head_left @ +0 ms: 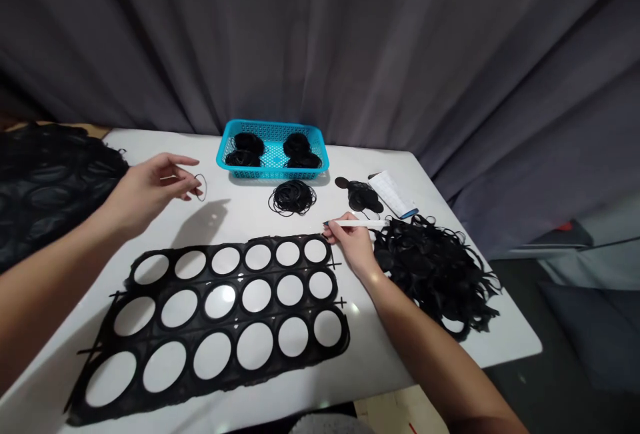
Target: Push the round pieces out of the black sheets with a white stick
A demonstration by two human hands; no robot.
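Observation:
My left hand (150,189) hovers above the white table (240,217), pinching a thin black ring (201,187) between its fingertips. My right hand (352,239) rests at the right end of a black rubber sheet (220,324) punched with three rows of round holes. It grips a white pen-like tool (356,223) that lies level and points left. A loose bundle of thin black rings (293,197) lies on the table between the two hands, in front of a turquoise basket (273,151).
The basket holds several bundles of black rings. Black discs (361,195) and a white card (395,194) lie right of it. A heap of black rubber offcuts (435,271) sits by the right edge. More black sheets (45,187) are stacked at the left. Grey curtain behind.

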